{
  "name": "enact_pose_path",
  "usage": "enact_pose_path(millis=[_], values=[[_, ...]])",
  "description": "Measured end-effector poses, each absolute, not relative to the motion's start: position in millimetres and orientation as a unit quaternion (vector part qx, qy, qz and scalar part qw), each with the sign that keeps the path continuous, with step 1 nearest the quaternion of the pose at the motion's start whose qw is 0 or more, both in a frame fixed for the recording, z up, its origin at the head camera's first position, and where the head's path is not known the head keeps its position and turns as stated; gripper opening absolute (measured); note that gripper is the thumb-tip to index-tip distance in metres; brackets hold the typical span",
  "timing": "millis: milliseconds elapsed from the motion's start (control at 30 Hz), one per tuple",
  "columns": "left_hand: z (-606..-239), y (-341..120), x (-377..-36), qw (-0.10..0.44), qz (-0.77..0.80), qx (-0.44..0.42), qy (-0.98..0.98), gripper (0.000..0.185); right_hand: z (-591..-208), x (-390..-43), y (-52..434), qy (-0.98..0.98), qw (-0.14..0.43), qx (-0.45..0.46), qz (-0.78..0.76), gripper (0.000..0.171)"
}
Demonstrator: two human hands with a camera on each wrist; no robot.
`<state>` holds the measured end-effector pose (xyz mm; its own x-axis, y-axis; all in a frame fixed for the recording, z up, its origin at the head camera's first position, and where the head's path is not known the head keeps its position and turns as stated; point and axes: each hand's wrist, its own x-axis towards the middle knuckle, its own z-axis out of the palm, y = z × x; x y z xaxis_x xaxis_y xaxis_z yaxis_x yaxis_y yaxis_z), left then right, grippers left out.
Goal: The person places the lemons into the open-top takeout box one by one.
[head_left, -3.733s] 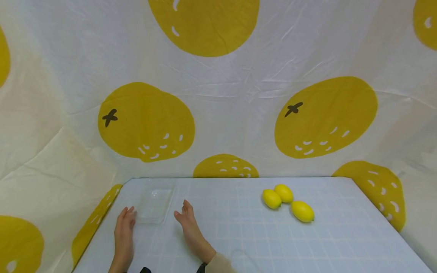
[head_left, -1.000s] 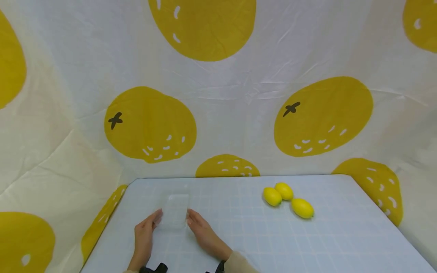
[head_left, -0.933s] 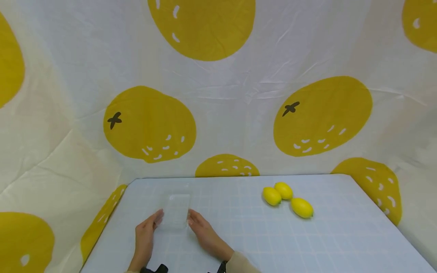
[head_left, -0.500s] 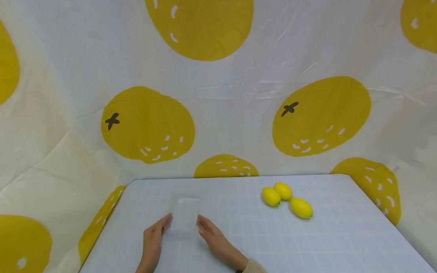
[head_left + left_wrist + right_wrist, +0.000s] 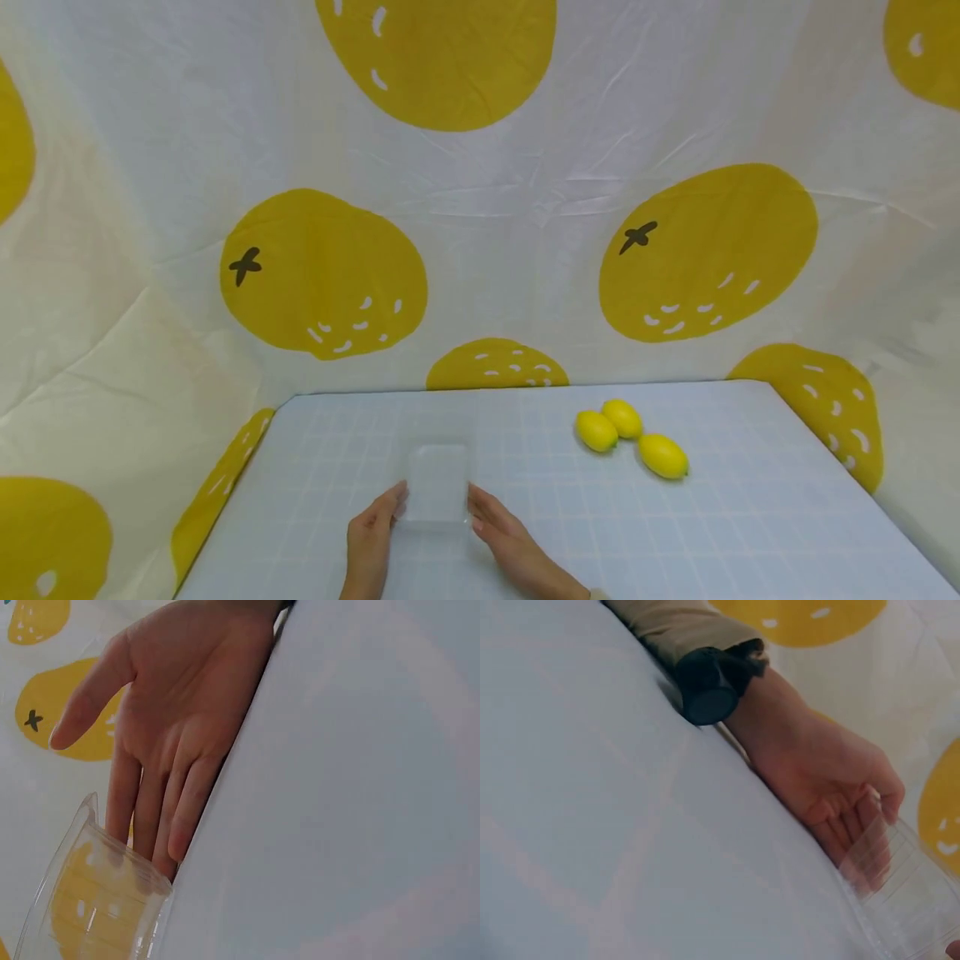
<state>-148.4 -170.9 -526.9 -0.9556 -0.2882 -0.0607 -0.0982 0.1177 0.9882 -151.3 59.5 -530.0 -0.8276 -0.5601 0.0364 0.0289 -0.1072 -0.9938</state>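
A clear plastic container (image 5: 438, 487) stands on the pale blue gridded table (image 5: 720, 533), near its front left. My left hand (image 5: 381, 521) lies against its left side and my right hand (image 5: 491, 518) against its right side, fingers straight. In the left wrist view the left hand (image 5: 124, 796) touches the container (image 5: 97, 900) with its fingertips. In the right wrist view the right hand (image 5: 847, 799) rests along the container (image 5: 900, 896), its fingers seen through the clear wall. Three lemons (image 5: 596, 432) (image 5: 623, 417) (image 5: 663, 456) lie together to the right.
A white cloth with large yellow fruit prints (image 5: 480, 208) hangs behind and beside the table. The table's left edge (image 5: 240, 483) meets the cloth. A black band (image 5: 712, 682) sits on my right wrist above a beige sleeve.
Both hands have slid the clear container to the right and a little nearer across the table, staying on its two sides. The lemons have not moved.
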Motion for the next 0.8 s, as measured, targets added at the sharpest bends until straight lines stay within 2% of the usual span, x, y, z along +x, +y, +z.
enact_pose_path(millis=[400, 800], values=[[-528.7, -131.1, -134.8, 0.089, -0.639, 0.102, -0.757, 0.035, -530.1, -139.1, 100.6, 0.643, 0.192, -0.220, -0.708, 0.061], [-534.6, -95.2, -123.1, 0.103, -0.625, 0.029, -0.773, 0.034, -529.3, -127.4, 138.7, 0.650, 0.195, -0.139, -0.721, 0.069]])
